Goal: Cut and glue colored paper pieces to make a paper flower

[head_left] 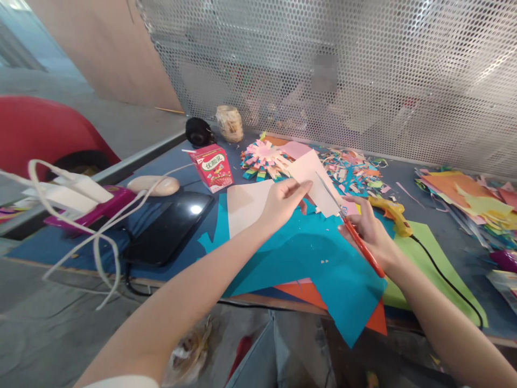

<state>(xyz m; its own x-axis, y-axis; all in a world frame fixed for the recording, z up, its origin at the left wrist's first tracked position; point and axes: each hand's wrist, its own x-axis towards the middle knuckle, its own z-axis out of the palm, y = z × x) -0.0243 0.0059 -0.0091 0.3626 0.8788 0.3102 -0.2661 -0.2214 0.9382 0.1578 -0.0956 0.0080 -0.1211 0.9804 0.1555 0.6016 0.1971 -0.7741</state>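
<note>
My left hand (286, 200) pinches the lower left part of a small pale pink paper (310, 175), which is raised above the table. My right hand (368, 229) is closed on red-handled scissors (361, 248); their blades lie along the right part of the pink paper. Beneath both hands spreads a large blue paper (283, 258), with a bigger pale pink sheet (248, 205) on its left part. Behind the held paper sits a layered fringed paper flower (266, 156) in pink, blue and green.
A pink drink carton (214, 168), a jar (229, 124) and a phone (169, 229) stand or lie left. Paper scraps (355, 172) lie behind. A yellow glue gun (391, 213) rests right, its cable crossing green paper (436, 269). White cables (97, 237) hang over the left edge.
</note>
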